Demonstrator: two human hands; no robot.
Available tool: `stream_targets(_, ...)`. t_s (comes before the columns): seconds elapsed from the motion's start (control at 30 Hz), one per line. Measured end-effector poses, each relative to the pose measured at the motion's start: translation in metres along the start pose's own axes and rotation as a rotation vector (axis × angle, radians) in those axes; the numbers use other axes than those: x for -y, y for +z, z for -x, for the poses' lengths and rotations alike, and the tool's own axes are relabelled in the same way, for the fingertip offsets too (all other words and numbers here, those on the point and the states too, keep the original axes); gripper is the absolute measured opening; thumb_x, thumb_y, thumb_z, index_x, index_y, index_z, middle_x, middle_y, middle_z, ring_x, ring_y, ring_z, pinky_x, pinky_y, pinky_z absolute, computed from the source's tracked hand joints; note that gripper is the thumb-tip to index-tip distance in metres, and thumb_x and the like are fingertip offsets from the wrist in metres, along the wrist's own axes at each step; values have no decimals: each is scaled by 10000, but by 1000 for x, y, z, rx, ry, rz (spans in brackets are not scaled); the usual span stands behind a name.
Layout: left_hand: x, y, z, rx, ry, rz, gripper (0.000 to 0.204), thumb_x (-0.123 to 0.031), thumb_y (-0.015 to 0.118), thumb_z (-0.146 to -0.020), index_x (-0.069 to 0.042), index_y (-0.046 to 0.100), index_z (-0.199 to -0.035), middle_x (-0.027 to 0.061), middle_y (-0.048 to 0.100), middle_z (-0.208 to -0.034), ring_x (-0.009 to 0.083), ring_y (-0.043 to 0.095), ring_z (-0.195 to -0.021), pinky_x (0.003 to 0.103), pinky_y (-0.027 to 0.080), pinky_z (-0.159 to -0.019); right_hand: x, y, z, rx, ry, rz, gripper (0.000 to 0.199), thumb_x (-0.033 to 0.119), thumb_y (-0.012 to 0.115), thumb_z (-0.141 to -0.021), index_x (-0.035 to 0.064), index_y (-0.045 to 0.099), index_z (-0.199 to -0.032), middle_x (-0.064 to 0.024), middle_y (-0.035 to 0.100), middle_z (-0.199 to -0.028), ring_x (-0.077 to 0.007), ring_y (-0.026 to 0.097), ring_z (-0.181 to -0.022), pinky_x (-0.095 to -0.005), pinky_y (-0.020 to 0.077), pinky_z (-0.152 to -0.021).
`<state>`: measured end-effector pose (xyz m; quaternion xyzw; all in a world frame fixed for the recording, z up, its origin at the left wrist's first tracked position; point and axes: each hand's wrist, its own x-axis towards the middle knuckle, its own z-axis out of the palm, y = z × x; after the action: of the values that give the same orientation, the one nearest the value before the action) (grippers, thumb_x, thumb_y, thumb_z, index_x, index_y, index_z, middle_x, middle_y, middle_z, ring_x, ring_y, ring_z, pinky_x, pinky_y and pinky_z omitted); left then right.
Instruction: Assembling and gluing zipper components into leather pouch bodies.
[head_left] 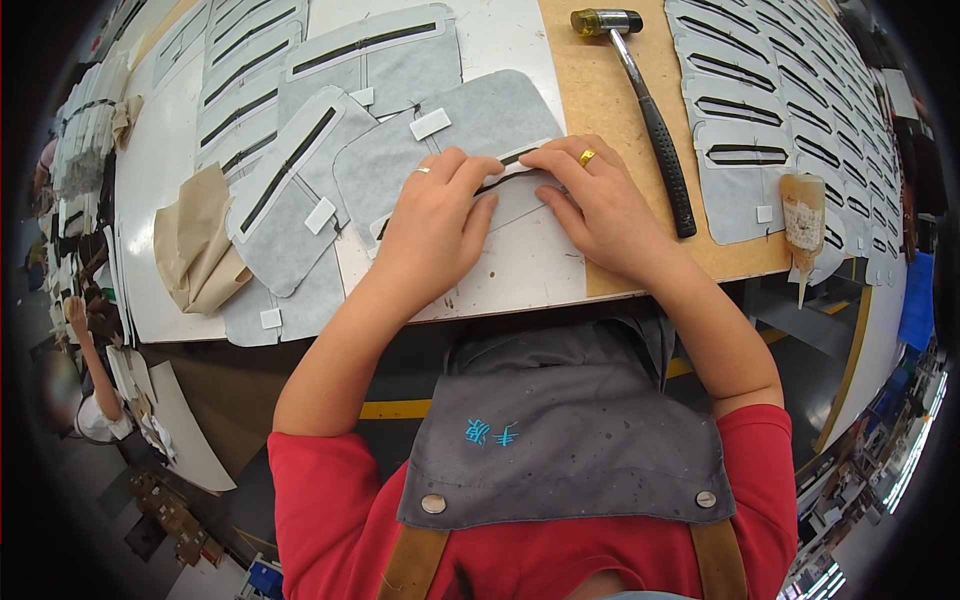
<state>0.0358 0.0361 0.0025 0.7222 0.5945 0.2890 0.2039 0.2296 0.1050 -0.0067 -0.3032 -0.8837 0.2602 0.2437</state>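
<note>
A grey fabric panel [500,108] with rounded corners and a white tag [430,124] lies at the table's near middle. Along its near side runs a black zipper [512,177] with a white border. My left hand [436,215] is closed, its thumb and fingertips pinching the zipper edge. From the other side my right hand [597,205], with a yellow ring on one finger, grips the same edge. The two hands are a short gap apart, and the zipper bows up slightly between them. Part of the zipper is hidden under my left hand.
A hammer [652,130] with a black handle lies to the right on a tan board [590,75]. Beyond it are rows of zippered panels [738,190] and a glue bottle [803,215]. More panels [285,190] and a folded beige cloth [200,245] lie left. Another person [98,405] is far left.
</note>
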Motion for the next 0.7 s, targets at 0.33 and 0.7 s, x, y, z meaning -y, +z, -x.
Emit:
stream_targets(0.33, 13, 0, 15, -9, 180, -123, 286, 74, 599, -784, -21, 653, -1049, 97, 562, -934, 285, 531, -880, 357, 466, -777, -4, -11, 1, 46, -273, 447, 286, 58, 604, -769, 74, 651, -1050, -32, 635, -1070, -220, 562, -1062, -373, 373, -1014)
stream_targets(0.7, 12, -17, 38, -16, -98, -33, 200, -32, 617, -834, -42, 589, -1032, 93, 546, -948, 283, 528, -888, 383, 403, -762, 21, 19, -22, 155, -90, -38, 225, 163, 674, -814, 71, 608, -1009, -84, 580, -1008, -280, 524, -986, -392, 405, -866)
